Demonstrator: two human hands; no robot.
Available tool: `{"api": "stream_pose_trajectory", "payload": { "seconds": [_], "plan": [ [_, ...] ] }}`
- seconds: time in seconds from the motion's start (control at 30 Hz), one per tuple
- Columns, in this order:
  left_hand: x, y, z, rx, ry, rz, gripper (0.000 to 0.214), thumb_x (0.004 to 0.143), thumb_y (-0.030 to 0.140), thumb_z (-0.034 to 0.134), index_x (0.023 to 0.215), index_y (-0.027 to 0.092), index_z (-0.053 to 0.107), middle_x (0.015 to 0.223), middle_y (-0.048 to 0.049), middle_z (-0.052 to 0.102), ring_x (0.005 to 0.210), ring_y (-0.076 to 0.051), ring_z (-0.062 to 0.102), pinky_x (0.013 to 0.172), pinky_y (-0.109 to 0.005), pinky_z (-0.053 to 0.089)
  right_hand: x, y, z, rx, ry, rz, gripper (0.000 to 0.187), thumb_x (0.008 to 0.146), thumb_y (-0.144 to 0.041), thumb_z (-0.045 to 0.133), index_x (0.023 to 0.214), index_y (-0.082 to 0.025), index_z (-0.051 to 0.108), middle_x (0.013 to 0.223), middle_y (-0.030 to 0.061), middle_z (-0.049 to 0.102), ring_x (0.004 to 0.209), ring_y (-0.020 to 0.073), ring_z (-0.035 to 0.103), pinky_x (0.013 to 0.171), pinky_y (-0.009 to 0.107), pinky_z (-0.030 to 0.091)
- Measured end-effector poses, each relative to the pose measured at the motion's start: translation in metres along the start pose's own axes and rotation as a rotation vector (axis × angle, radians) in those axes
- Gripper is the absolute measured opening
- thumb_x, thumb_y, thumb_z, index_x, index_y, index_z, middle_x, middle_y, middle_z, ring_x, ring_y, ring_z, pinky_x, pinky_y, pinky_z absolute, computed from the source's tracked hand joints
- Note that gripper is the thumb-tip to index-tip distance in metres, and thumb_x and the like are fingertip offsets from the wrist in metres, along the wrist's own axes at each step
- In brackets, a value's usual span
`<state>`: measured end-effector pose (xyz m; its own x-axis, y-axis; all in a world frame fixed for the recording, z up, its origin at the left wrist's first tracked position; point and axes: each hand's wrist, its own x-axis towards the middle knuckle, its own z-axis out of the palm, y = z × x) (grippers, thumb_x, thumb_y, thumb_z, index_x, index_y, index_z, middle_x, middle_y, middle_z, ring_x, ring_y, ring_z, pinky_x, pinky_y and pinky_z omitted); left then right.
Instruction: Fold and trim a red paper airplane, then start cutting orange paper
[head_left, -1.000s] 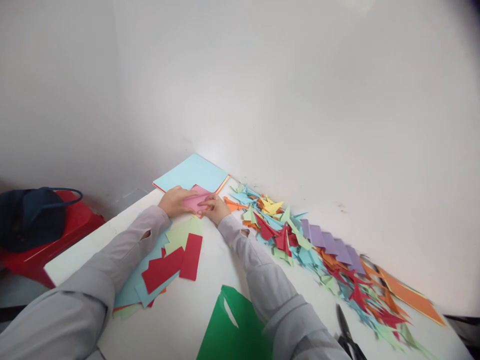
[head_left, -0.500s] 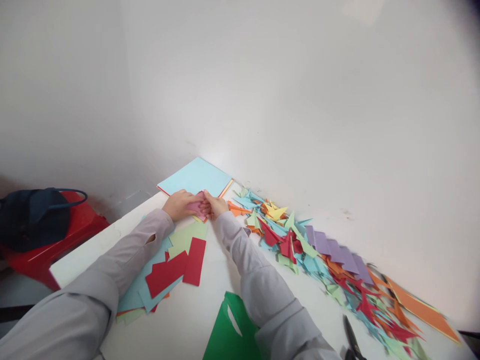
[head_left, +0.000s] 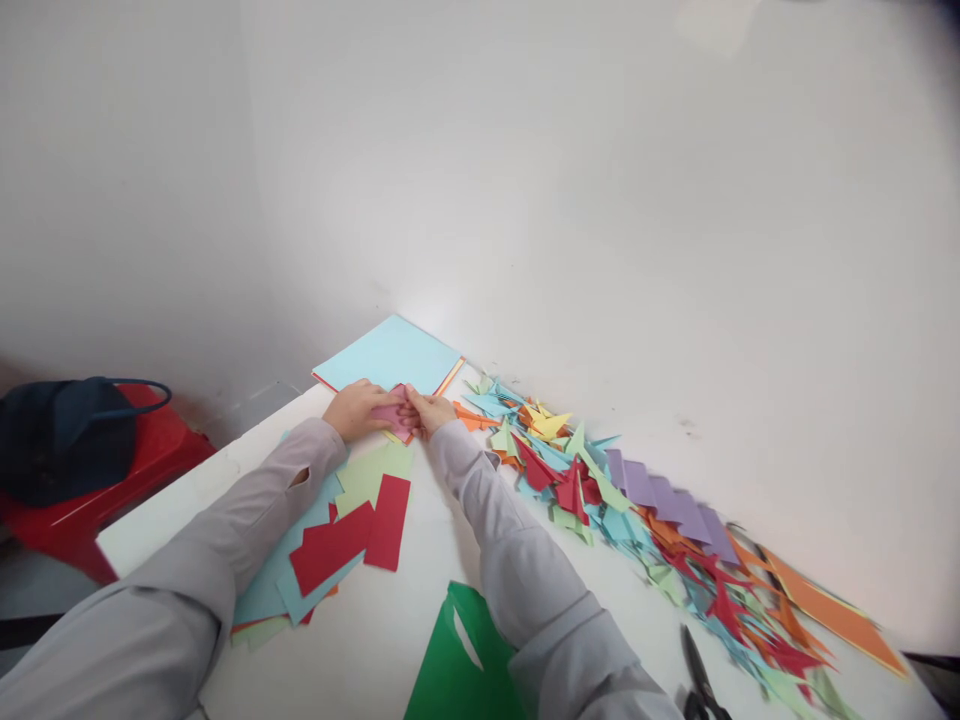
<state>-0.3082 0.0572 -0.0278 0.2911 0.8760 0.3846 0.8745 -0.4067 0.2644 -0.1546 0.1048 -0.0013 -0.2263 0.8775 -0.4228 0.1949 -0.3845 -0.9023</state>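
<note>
A small pink piece of paper [head_left: 390,416] lies between my two hands near the far corner of the table. My left hand [head_left: 355,408] is closed on its left side, with the fingers reaching over it. On the paper's right edge, my right hand [head_left: 432,412] pinches it with thumb and fingers. Edges of yellow and orange paper peek out just under the pink piece. Right behind my hands is a stack of large sheets, light blue on top [head_left: 394,352]. Whether the pink paper is folded is hard to make out.
Red slips [head_left: 388,522] and light blue and green pieces lie by my left forearm. A green sheet [head_left: 465,665] is at the front. Along the wall runs a pile of folded coloured paper [head_left: 577,480], with purple pieces [head_left: 679,505]. Scissors [head_left: 699,670] lie at right, a red stool [head_left: 142,480] at left.
The fingers of my right hand have shifted slightly on the pink paper and look flatter. Otherwise both hands stay in place, and the whole view has moved a little.
</note>
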Motion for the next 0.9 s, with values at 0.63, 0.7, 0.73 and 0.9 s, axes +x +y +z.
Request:
{"api": "stream_pose_trajectory", "payload": {
  "seconds": [0.63,0.7,0.73,0.9],
  "plan": [
    [0.004,0.005,0.001,-0.555,0.155,-0.332,0.041,0.073,0.047,0.057,0.047,0.016,0.05,0.073,-0.0005,0.069,0.066,-0.011,0.058,0.06,-0.023,0.04,-0.005,0.005,-0.009,0.199,-0.115,0.037,0.03,0.085,-0.029,0.054,0.06,-0.013,0.058,0.055,0.0026,0.063,0.046,0.0094,0.059,0.039,0.017,0.045],
    [0.004,0.005,-0.001,-0.584,0.13,-0.345,0.039,0.07,0.047,0.059,0.048,0.015,0.052,0.073,-0.0011,0.069,0.066,-0.012,0.057,0.059,-0.023,0.039,-0.005,0.006,-0.009,0.212,-0.124,0.023,0.029,0.085,-0.028,0.054,0.061,-0.013,0.058,0.054,0.0027,0.063,0.046,0.0095,0.059,0.04,0.017,0.045],
    [0.004,0.005,-0.002,-0.595,0.119,-0.352,0.039,0.07,0.047,0.06,0.048,0.015,0.052,0.074,-0.0012,0.069,0.066,-0.012,0.057,0.059,-0.023,0.038,-0.006,0.006,-0.009,0.217,-0.127,0.017,0.029,0.085,-0.027,0.054,0.061,-0.013,0.059,0.054,0.0028,0.063,0.046,0.0096,0.059,0.04,0.017,0.045],
    [0.004,0.006,-0.006,-0.628,0.087,-0.378,0.037,0.067,0.047,0.061,0.048,0.016,0.052,0.078,-0.0009,0.07,0.069,-0.013,0.058,0.059,-0.023,0.038,-0.005,0.01,-0.01,0.234,-0.133,-0.006,0.028,0.085,-0.026,0.055,0.06,-0.013,0.06,0.055,0.0031,0.064,0.047,0.0094,0.059,0.041,0.017,0.047]
  ]
}}
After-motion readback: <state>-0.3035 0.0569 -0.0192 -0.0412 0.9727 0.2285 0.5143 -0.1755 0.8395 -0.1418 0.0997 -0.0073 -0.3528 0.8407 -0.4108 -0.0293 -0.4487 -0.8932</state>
